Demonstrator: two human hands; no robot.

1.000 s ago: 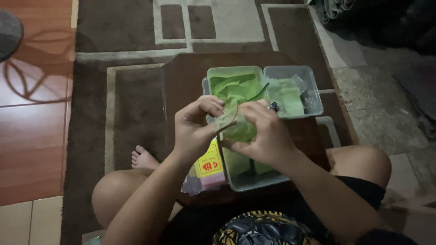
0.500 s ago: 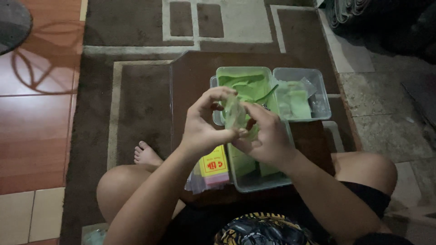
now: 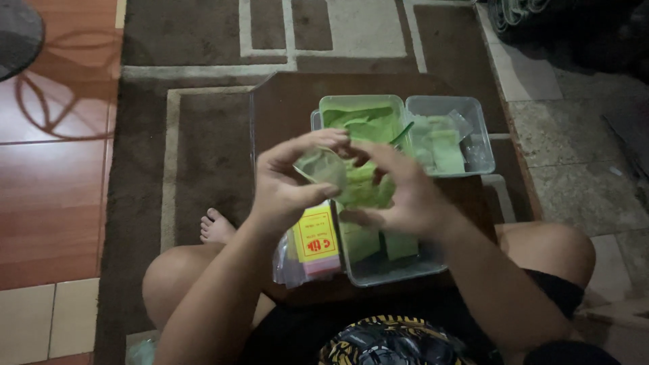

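Both hands are raised over a small dark table (image 3: 284,108). My left hand (image 3: 287,186) and my right hand (image 3: 399,196) together pinch a small clear plastic bag (image 3: 324,167) with green powder in it. Below them sits a clear tray (image 3: 392,267) holding several filled green packets. Behind the hands stands a tub of green powder (image 3: 362,115) with a green scoop handle (image 3: 400,133) sticking out of it.
A second clear tub (image 3: 449,135) with filled green packets stands at the right of the powder tub. A pack of empty bags with a yellow and pink label (image 3: 314,240) lies by my left knee. A brown patterned rug (image 3: 203,155) lies under the table; a fan (image 3: 17,30) is at top left.
The hands have lifted the small bag slightly and spread apart on it; the bag now faces the camera more openly. The view has shifted a little.
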